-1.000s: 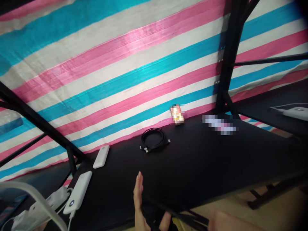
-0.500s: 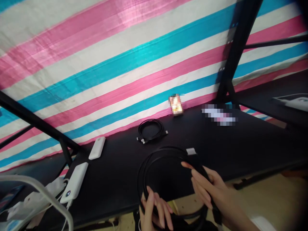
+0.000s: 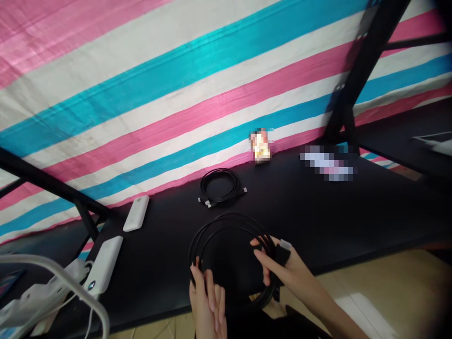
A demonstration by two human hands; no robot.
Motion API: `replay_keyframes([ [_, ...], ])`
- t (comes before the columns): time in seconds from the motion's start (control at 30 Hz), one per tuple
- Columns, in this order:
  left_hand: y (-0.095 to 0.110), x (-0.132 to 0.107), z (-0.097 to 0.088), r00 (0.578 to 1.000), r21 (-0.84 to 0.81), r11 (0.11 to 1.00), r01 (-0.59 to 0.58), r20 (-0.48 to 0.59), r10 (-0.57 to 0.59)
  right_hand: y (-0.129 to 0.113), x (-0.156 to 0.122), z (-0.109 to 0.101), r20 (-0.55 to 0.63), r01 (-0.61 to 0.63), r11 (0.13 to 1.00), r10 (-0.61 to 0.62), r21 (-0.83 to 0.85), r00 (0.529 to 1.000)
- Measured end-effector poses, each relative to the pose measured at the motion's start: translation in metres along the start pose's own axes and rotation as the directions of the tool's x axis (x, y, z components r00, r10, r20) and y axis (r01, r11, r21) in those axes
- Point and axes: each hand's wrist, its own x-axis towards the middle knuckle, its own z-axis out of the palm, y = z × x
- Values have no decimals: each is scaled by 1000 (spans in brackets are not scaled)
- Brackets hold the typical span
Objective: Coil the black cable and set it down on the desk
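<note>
As left hand (image 3: 207, 296) and right hand (image 3: 278, 268) grip, cable (image 3: 264, 297) loops between.

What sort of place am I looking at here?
Probably a makeshift workstation, perhaps a small workshop or stall; I can't tell which. Striped sheeting forms a backdrop to a black table, a white power strip sits at the left, and a coil of black cable is being handled.

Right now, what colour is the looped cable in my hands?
The held cable is black; the head view shows it best.
</note>
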Motion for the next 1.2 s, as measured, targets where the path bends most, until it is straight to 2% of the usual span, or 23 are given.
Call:
replay_keyframes([
  [0.13,3,10,4,997,-20,997,77,20,-77,-1,1,-5,64,-65,994,59,83,996],
  [0.23,5,24,8,999,18,1000,-10,49,9,-6,3,-7,121,-93,989,80,111,989],
  [0.33,1,42,8,980,184,970,-160,143,135,-8,9,-10,100,-118,989,110,84,989],
  [0.4,-3,53,6,951,352,888,-296,194,240,-5,15,-14,40,-90,994,87,59,995],
  [0.5,-9,65,-2,897,591,676,-440,260,357,2,23,-23,-37,-9,1000,9,-2,999],
  [0.6,-11,71,-7,881,772,449,-451,305,361,8,29,-33,-74,23,997,-29,-75,997],
  [0.7,-12,72,-6,878,839,332,-431,306,368,12,34,-38,-74,42,991,-52,-130,996],
  [0.77,-13,72,-4,881,844,332,-421,293,371,16,37,-39,-60,53,986,-63,-155,996],
  [0.9,-16,72,0,893,826,403,-394,239,382,26,43,-42,-75,50,979,-66,-197,995],
  [1.0,-19,73,-2,895,812,437,-387,215,391,30,46,-47,-53,12,989,-20,-150,998],
  [1.07,-21,74,-4,893,819,421,-390,225,389,30,46,-51,-24,-37,998,36,-60,999],
  [1.2,-23,76,-6,883,844,333,-421,298,364,25,48,-58,-1,-110,991,110,78,994],
])
